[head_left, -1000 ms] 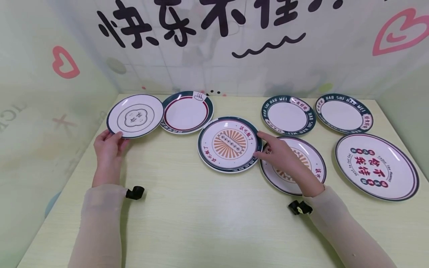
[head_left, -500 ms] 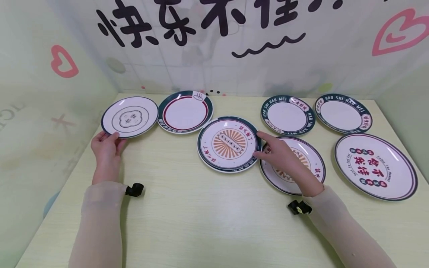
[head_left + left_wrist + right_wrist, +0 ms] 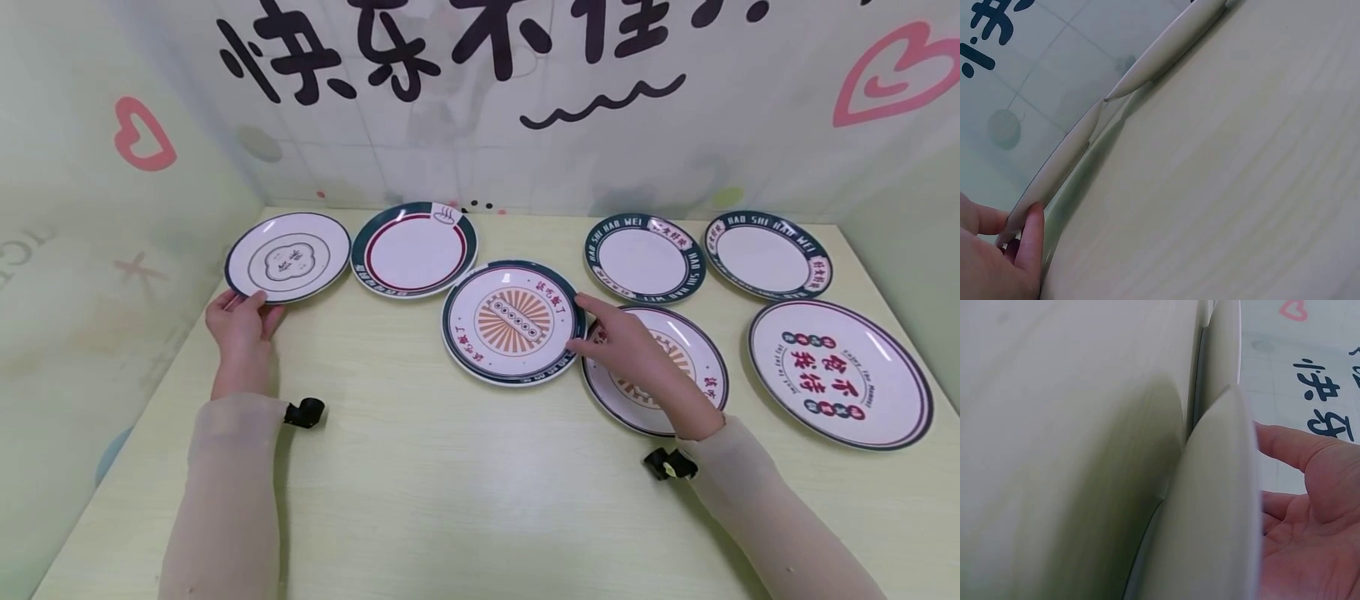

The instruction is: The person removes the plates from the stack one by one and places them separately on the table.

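Note:
At the back left my left hand (image 3: 243, 333) pinches the near rim of a white plate (image 3: 288, 257) with a thin dark edge, thumb on top and fingers below. In the left wrist view this plate (image 3: 1054, 169) shows edge-on, and the fingers of the left hand (image 3: 1004, 262) reach under it. My right hand (image 3: 630, 346) touches the right rim of a green-rimmed sunburst plate (image 3: 514, 323) with thumb and forefinger spread. From the right wrist, that plate (image 3: 1210, 519) hides some fingertips of the right hand (image 3: 1316, 500). Right beside the left plate lies another green-rimmed plate (image 3: 415, 250).
Under my right forearm lies a sunburst plate (image 3: 655, 369), partly covered. Two green-rimmed plates, one (image 3: 645, 258) left of the other (image 3: 768, 254), stand near the back wall. A larger oval plate (image 3: 840, 375) with red lettering lies at the right. Walls enclose the table (image 3: 450, 500).
My left hand has moved the thin-edged plate leftward, away from overlapping the green-rimmed plate, and turned it; its printed centre sits at a different angle. My right hand has stayed put.

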The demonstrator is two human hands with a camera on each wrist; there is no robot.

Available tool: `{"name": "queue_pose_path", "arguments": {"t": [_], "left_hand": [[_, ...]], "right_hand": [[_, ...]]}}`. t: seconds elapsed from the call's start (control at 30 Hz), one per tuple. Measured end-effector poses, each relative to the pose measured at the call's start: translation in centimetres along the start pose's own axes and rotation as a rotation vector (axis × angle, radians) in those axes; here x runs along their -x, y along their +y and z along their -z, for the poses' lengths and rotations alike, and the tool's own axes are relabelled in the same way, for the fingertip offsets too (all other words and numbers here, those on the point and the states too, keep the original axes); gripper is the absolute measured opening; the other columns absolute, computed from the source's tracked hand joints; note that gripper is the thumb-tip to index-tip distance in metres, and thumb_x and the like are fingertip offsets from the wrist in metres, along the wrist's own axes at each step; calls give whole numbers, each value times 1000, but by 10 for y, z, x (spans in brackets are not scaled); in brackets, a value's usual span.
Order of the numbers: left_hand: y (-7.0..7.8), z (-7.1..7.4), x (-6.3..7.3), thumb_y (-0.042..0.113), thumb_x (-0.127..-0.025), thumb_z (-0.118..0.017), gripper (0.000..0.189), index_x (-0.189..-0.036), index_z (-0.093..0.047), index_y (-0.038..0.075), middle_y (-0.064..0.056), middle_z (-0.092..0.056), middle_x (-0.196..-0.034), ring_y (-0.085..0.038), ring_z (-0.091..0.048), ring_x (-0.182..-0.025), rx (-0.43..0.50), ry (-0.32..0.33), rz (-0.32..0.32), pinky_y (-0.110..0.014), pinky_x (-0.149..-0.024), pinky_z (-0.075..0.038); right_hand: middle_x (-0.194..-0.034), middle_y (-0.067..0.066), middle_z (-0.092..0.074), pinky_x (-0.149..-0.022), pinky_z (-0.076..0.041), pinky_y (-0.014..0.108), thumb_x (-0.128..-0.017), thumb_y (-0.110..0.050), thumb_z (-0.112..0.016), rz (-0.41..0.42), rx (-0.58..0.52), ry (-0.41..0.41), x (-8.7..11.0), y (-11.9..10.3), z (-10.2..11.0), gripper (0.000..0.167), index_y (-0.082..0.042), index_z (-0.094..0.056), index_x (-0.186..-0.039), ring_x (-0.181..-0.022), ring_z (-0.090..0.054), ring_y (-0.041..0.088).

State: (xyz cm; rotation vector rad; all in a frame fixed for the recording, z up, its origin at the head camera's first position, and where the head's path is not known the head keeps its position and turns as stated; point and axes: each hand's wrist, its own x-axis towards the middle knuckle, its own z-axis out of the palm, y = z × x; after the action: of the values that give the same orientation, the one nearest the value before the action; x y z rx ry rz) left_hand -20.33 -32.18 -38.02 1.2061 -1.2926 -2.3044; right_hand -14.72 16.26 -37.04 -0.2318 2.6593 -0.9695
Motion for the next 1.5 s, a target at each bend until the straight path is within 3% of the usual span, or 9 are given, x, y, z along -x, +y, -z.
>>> {"name": "queue_pose_path", "arguments": {"t": [0.13,0.37,0.73,1.03,1.23,1.5], "left_hand": [[1,0,0,-6,-95,-58,56,-136,-36,25,5,-50,-119,-11,-67,-95,10,-3,-1,-22,-84,-61],[0,-1,-6,-6,-95,-58,55,-134,-37,26,5,-49,-118,-12,-65,-102,-14,6,-22,-22,-84,-61],[-2,-3,-7,-6,-95,-58,53,-133,-37,25,3,-48,-117,-11,-68,-87,-28,-5,-36,-22,-81,-62],[-1,-3,-8,-1,-97,-57,53,-138,-36,25,5,-47,-116,-10,-64,-98,-95,1,-22,-19,-85,-60],[0,-1,-7,-1,-97,-57,63,-150,-34,23,8,-46,-112,-5,-60,-101,-198,-2,-25,-16,-84,-59],[2,5,-3,-5,-96,-54,64,-154,-35,17,6,-48,-108,-5,-62,-80,-253,-41,-40,-16,-76,-61]], "right_hand": [[-164,14,-29,-118,-39,52,-97,-25,-66,2,-1,0,0,0,0,72,-9,-29,-157,-138,-45,35],[-164,14,-28,-120,-36,52,-97,-25,-65,3,0,-2,0,0,0,72,-9,-29,-157,-145,-38,36],[-164,13,-29,-119,-37,53,-97,-26,-66,4,-3,3,1,1,0,72,-9,-30,-157,-144,-39,35],[-164,13,-30,-118,-39,52,-97,-26,-66,5,-3,7,0,1,-1,72,-10,-30,-157,-138,-45,34],[-164,14,-29,-119,-38,52,-97,-25,-66,8,-4,4,0,1,-2,72,-9,-30,-157,-141,-43,35],[-163,14,-30,-116,-42,52,-97,-25,-66,6,-2,7,0,1,-1,72,-9,-30,-157,-129,-49,32]]}}
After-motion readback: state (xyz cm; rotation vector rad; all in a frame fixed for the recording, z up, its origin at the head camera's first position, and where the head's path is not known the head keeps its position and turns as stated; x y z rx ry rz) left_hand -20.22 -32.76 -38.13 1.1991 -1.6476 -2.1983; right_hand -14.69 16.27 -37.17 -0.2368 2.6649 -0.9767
